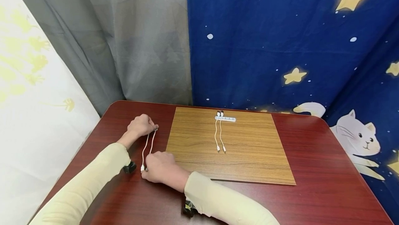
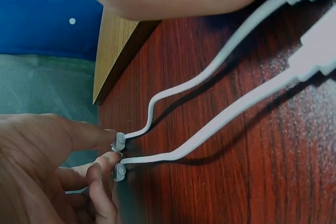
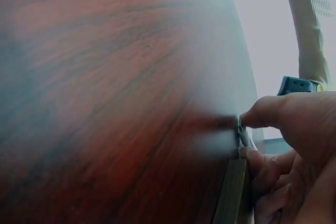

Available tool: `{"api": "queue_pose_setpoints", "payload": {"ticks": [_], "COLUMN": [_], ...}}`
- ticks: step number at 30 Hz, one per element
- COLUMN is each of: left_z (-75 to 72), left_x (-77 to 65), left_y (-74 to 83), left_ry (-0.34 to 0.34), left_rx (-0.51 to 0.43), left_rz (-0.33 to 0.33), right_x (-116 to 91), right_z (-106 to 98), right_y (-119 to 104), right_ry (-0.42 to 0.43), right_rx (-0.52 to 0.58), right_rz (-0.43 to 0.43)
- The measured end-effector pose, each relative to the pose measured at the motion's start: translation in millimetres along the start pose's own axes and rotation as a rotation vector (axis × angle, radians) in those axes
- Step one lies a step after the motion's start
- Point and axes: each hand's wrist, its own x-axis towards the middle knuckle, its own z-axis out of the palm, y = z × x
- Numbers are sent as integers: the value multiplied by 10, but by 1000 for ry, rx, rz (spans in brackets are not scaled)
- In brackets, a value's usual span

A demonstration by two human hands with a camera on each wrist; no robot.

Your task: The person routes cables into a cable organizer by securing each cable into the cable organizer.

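While the far plugs are pinched by the left hand (image 1: 140, 125), the near plugs are held between the thumb and finger of the right hand (image 1: 160, 166), and the pair of white cables (image 2: 252, 98) is stretched, slightly wavy, between the two hands. Light weight and easy bending can be expected of the cords, whereas the plugs should be stiff and rather smooth, so they are best gripped by their housings, with the thin necks spared from sharp bends. Just to the right of the hands, a wooden board (image 1: 249, 141) is laid on the table (image 1: 327, 159); on it, farther out, two other white cables (image 1: 218, 148) are seated in a clip strip (image 1: 230, 119).
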Motion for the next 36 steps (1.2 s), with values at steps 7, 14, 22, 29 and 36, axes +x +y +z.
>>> {"api": "queue_pose_setpoints", "payload": {"ticks": [7,14,22,29,36], "left_z": [2,-8,-2,28,35], "left_x": [7,26,15,19,-3], "left_y": [37,47,59,68,59], "left_ry": [-3,-17,-15,-27,-25], "left_rx": [23,44,38,31,28], "left_rz": [-14,-9,5,23,34], "right_x": [-18,-12,-8,-13,-33], "right_z": [-17,-25,-25,-39,-64], "right_y": [-5,-3,-24,-18,-19], "right_ry": [-6,-25,-16,-19,-24], "right_rx": [16,22,0,26,59], "right_rz": [-1,-3,-2,-4,3]}}
